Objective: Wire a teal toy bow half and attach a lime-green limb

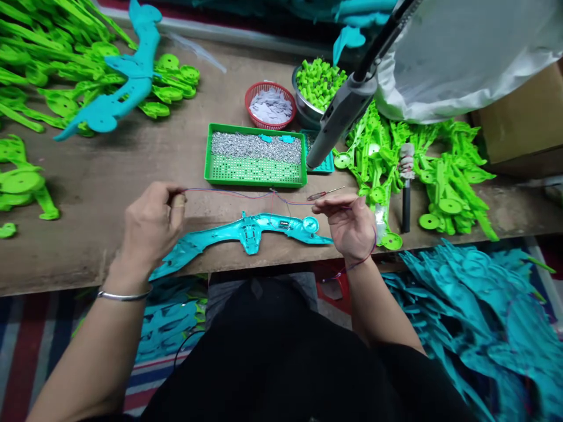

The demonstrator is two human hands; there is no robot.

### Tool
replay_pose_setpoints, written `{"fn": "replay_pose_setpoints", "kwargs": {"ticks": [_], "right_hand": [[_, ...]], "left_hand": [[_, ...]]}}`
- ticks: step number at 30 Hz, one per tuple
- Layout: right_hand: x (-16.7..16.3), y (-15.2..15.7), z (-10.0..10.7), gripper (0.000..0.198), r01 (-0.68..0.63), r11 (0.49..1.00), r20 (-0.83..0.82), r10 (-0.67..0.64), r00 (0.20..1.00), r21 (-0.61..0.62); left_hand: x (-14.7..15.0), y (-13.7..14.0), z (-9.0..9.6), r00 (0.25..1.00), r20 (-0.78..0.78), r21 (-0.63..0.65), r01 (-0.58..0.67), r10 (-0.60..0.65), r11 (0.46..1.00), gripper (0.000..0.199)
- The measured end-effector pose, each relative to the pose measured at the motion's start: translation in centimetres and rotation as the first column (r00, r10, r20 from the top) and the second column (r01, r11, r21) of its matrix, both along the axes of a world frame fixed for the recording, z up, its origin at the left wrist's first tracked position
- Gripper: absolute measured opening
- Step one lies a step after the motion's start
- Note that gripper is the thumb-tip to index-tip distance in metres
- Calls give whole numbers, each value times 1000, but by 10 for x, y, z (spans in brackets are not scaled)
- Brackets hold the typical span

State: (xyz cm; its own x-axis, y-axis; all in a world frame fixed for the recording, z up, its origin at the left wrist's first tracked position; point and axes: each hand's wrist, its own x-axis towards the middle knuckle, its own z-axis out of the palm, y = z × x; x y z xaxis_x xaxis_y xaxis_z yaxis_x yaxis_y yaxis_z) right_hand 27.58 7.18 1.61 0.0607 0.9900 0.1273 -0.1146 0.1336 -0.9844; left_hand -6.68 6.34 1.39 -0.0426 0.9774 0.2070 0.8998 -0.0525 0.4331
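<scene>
A thin pair of red and blue wires stretches between my hands above the bench. My left hand is closed, pinching one end between thumb and fingers. Along the fingers of my right hand the wires run, held by the thumb, and a loose length hangs down by the wrist. Below them lies an open turquoise bow-shaped plastic shell, inner side up. It has a small dark part in its right half, and fine wires rise from it. A small red-handled screwdriver rests just behind the shell.
Behind the shell stands a green tray of metal screws. Farther back are a red basket of white pieces and a metal bowl of green parts. A grey electric screwdriver hangs over the bench. Green parts and turquoise shells are piled around.
</scene>
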Motion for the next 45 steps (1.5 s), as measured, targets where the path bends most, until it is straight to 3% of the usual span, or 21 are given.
{"fn": "replay_pose_setpoints", "kwargs": {"ticks": [2,4,7,9,10,12,15,19,21,23,25,27,29,31,33,36,38,39,41,43,45], "right_hand": [[2,-3,-6,44,-17,1000,-49,17,999,11],[7,-6,-12,42,-1,1000,-67,3,998,27],[18,-10,-19,37,30,997,-34,-27,999,70],[27,-14,-20,33,29,993,30,-33,999,112],[31,-17,-19,29,20,992,100,-33,994,127],[39,-23,-16,18,-18,986,344,-40,938,166],[52,-30,-12,27,-180,956,734,-51,677,232],[71,-33,-7,53,-437,889,915,55,400,138],[76,-30,-1,55,-480,870,948,50,315,114],[72,-26,9,51,-454,872,960,-58,275,183],[53,-24,20,47,-407,868,941,-172,290,284],[20,-28,27,40,-402,846,903,-193,384,351],[-20,-36,26,37,-470,808,829,-39,557,354],[-59,-46,15,34,-544,759,766,94,636,359],[-87,-52,1,27,-534,736,724,87,684,416],[-101,-53,-13,7,-424,747,639,-2,769,512],[-96,-53,-12,4,-384,741,594,-25,804,551],[-92,-53,-9,6,-378,735,580,-25,814,563],[-84,-55,-1,11,-382,722,562,-12,827,577],[-78,-58,7,10,-404,713,542,40,840,573],[-76,-60,12,13,-466,714,537,149,830,522]], "left_hand": [[-10,-3,6,987,-142,108,90,-74,990,32],[-20,-7,13,981,-150,112,141,-124,984,33],[-30,-14,22,995,16,25,97,-98,995,29],[-29,-17,25,972,233,-118,51,-22,992,24],[-26,-18,25,928,372,-205,46,34,978,22],[-16,-19,24,752,636,-351,84,172,933,20],[7,-15,20,430,839,-437,170,333,883,21],[43,-7,17,161,852,-524,268,498,809,19],[58,-3,19,56,822,-555,301,567,775,15],[70,1,21,-23,798,-565,317,602,762,15],[79,5,24,-84,792,-555,316,605,770,17],[87,7,27,-143,795,-532,304,590,790,18],[94,7,28,-202,797,-505,292,569,812,19],[101,6,29,-253,791,-489,285,557,824,19],[106,4,28,-285,777,-498,266,561,825,20],[107,0,24,-253,775,-534,228,579,814,20],[101,-3,16,-126,811,-532,244,571,811,15],[97,-5,12,-9,838,-524,261,545,811,15],[87,-10,3,319,857,-487,246,404,838,27],[79,-18,0,637,742,-365,124,208,923,38],[74,-30,5,780,610,-177,-38,140,983,37]]}}
